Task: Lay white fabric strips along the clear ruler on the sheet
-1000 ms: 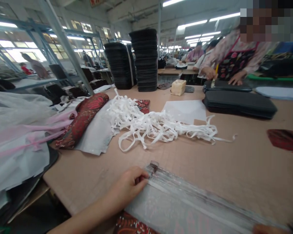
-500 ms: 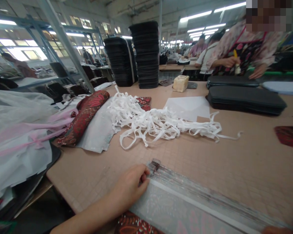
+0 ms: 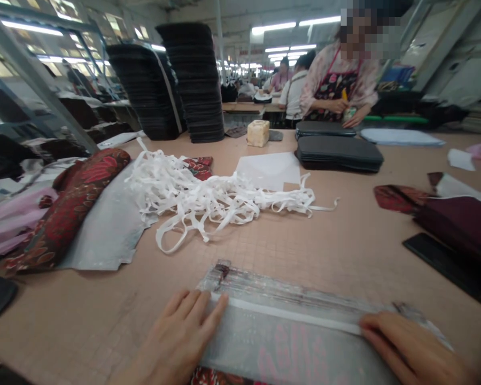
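Note:
A backed fabric piece [image 3: 240,342] lies before me, greyish with a faint pink print showing through and a red patterned underside at the near edge. A narrow white tape [image 3: 288,315] runs across it, below a stack of thin layered edges. My left hand [image 3: 180,337] rests open at the tape's left end, fingers stretched over the fabric. At the tape's right end, my right hand [image 3: 409,342] has its fingers pressed together on the tape. A tangled heap of white tape strips [image 3: 224,198] lies farther up the table.
Rolled red patterned fabric [image 3: 80,203] lies left. Tall black stacks [image 3: 200,85] stand at the back, near a yellowish block [image 3: 258,133], white sheet [image 3: 268,168] and black pad stack [image 3: 336,154]. Dark maroon pieces [image 3: 460,224] lie right. A co-worker [image 3: 336,91] stands across the table.
My view has turned right. My left hand has gone from curled at the fabric's corner to stretched out on the tape's left end. My right hand has come fully into view at the tape's right end.

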A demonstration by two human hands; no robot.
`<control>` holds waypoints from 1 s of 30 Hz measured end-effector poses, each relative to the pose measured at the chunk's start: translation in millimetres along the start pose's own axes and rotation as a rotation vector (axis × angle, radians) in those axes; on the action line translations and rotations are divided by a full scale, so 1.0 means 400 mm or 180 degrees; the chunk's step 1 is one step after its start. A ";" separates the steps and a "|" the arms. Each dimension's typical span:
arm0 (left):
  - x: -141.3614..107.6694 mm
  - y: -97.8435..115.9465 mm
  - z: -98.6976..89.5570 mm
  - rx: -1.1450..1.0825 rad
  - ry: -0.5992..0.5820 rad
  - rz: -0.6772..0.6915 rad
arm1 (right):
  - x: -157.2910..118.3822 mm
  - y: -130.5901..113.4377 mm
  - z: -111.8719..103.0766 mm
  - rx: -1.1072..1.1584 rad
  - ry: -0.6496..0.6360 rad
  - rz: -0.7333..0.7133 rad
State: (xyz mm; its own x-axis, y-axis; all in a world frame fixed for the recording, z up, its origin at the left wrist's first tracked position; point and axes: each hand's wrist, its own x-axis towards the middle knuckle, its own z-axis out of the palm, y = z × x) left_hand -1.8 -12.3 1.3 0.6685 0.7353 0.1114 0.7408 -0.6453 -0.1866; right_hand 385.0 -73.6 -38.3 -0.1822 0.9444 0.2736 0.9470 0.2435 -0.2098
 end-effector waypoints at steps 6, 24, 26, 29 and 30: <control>0.014 0.007 -0.029 0.0090 -0.0312 0.0113 | 0.028 -0.044 -0.027 0.0000 0.0318 -0.0096; 0.232 0.176 -0.069 -0.0783 -0.0781 0.1632 | 0.054 -0.098 -0.050 -0.0046 -0.0171 0.0073; 0.243 0.187 -0.038 -0.0682 -0.0720 0.1759 | 0.052 -0.094 -0.062 -0.0010 -0.0190 0.0158; 0.241 0.188 0.003 -0.0603 -0.0565 0.1866 | 0.038 -0.071 -0.093 0.0177 -0.0187 0.0480; 0.238 0.185 0.012 -0.0579 -0.0485 0.1849 | 0.030 -0.060 -0.105 0.0282 -0.0199 0.0633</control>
State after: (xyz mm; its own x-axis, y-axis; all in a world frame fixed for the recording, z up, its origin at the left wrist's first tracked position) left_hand 116.4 11.1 -6.4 0.9584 0.2667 -0.1013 0.2677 -0.9635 -0.0042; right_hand 371.2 -77.2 9.4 -0.0130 0.9869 0.1607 0.9394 0.0671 -0.3361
